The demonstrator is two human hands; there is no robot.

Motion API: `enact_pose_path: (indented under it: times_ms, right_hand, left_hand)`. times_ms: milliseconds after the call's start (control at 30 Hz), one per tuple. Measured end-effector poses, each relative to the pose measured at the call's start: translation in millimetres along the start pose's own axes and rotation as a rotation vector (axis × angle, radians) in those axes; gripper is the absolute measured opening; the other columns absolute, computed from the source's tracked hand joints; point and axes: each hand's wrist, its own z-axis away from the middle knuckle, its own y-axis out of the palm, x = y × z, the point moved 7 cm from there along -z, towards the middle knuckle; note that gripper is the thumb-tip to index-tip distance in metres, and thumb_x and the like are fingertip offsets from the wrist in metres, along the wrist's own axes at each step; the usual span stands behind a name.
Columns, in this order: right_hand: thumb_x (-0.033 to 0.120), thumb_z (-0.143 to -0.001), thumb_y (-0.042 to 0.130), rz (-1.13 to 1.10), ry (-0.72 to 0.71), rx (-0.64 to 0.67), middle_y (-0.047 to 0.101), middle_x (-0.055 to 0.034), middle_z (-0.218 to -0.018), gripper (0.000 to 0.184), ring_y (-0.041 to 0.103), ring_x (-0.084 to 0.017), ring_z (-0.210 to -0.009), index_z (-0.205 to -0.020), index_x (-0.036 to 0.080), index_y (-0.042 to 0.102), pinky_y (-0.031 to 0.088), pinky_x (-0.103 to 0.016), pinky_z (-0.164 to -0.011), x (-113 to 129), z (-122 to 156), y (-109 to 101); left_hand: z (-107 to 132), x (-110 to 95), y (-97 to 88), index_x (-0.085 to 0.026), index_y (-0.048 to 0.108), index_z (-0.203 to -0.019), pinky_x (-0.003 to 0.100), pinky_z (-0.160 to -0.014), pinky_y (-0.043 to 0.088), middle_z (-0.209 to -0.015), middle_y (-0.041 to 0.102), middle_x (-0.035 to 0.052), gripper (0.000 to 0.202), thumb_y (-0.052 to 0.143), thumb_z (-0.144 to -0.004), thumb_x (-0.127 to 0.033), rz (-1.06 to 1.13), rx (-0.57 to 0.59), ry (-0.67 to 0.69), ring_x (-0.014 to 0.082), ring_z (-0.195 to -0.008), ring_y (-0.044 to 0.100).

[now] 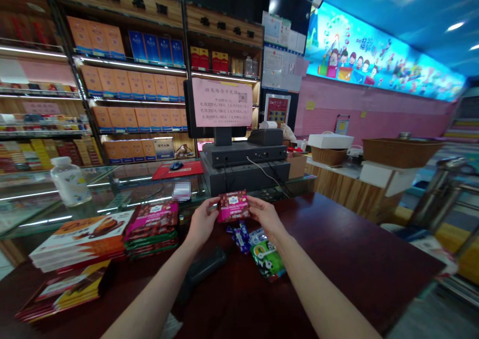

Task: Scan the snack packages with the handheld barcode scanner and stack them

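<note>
Left hand (202, 223), right hand (264, 218) grip maroon chocolate bar packet (233, 206) by side edges, fingers (214, 205) closed on it, packet held above dark red bench (348, 244). Blue-wrapped sweets (239, 237), green snack bag (267, 259) on bench at packet's 6 o'clock. Stacked magenta chocolate bars (151, 228) at 9 o'clock.

A shop: glass display counter (123, 189), cash register (243, 154), shelves (130, 66) of boxed goods.
</note>
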Motion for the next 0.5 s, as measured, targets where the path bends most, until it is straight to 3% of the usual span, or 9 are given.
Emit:
enact_pose_path:
  times_ms: [267,500]
  right_hand:
    - [0.021,-0.062,0.071,-0.086,0.007,0.077,0.076,-0.0032,-0.113,0.047,0.070,-0.017,-0.085,-0.109,0.027,0.076,0.052,-0.026,-0.068,-19.1,27.8,67.8]
    - [0.028,-0.069,0.072,-0.094,-0.013,0.125,0.076,-0.0046,-0.111,0.049,0.070,-0.021,-0.093,-0.119,0.026,0.072,0.055,-0.031,-0.079,-23.3,42.1,99.9]
  left_hand:
    - [32.0,-11.4,-64.0,-0.020,0.063,-0.122,0.039,-0.097,0.052,-0.120,0.071,0.0075,0.044,0.058,-0.079,-0.025,-0.062,-0.087,0.100,0.0230,-0.111,0.067]
    - [55.7,-11.8,-99.7,-0.022,0.062,-0.124,0.042,-0.105,0.046,-0.126,0.067,0.0087,0.045,0.059,-0.080,-0.030,-0.086,-0.168,0.107,0.0239,-0.119,0.063]
